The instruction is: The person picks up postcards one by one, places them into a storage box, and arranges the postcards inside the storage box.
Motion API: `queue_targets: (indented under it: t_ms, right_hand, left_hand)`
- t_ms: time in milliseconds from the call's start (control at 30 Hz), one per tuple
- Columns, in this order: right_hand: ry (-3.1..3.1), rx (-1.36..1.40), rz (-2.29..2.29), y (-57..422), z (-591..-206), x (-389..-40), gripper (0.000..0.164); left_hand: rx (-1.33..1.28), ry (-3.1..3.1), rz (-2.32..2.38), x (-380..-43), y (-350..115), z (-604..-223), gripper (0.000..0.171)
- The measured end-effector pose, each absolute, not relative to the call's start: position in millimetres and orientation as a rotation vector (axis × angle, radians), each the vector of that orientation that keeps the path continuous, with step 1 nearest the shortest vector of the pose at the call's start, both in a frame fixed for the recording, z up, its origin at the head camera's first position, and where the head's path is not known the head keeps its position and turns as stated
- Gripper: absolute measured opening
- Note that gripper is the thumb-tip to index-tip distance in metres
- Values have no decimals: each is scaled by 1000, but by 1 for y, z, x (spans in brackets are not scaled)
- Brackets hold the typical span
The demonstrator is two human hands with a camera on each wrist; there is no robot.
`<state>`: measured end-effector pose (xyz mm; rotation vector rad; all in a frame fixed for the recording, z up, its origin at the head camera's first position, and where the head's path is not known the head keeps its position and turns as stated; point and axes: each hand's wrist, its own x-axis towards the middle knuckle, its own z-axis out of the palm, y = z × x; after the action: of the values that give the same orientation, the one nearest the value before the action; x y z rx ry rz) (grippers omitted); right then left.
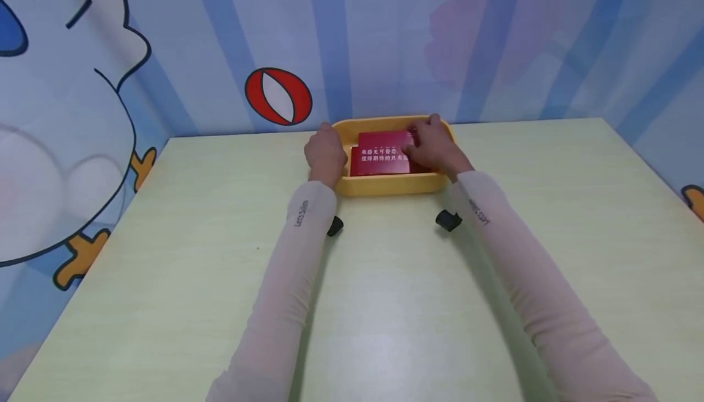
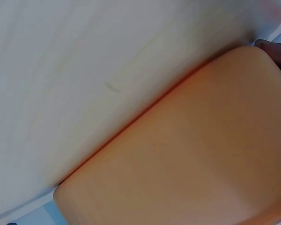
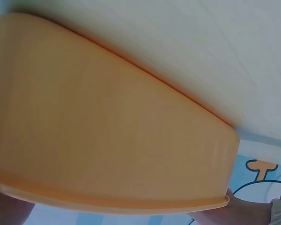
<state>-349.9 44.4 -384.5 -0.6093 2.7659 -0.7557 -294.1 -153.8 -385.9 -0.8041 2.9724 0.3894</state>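
A shallow yellow plastic bin [image 1: 385,187] stands on the table near the back wall. Inside lie red booklets [image 1: 379,154], flat and overlapping, with white printed characters. My left hand [image 1: 326,153] grips the bin's left end, its fingers curled at the rim. My right hand [image 1: 437,147] reaches over the right end, finger and thumb bent at the right edge of the red booklets; its exact contact is partly hidden. The left wrist view shows the bin's outer wall [image 2: 178,140] and a fingertip [image 2: 274,52] beside its corner. In the right wrist view the wall [image 3: 112,122] fills most of the frame.
The pale wooden table [image 1: 385,304] runs from the wall toward me. A blue striped wall covering [image 1: 374,41] with cartoon figures rises right behind the bin. Black wrist cameras [image 1: 448,220] hang below both sleeves, just above the table.
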Motion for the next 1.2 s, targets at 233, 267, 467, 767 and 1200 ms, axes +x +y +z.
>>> queue_targets:
  t_ms: [233,267,467,767,1200]
  right_hand:
    - [2797,-609,-752,44,-383,-353,57]
    - [2801,-607,-748,44,-383,-354,57]
    - [2795,-580,-735,44,-382,-353,57]
    - [2795,-600,-750,45,-388,-348,57]
    - [2806,-604,-711,42,-392,-347,55]
  left_hand:
    - [-777,3008,322,-295,-152,-383,51]
    - [-778,3012,317,-295,-153,-383,51]
    - [-768,3002,321,-296,-153,-384,54]
    - [-747,2990,309,-294,-154,-391,60]
    - [-748,3017,335,-286,-154,-392,58]
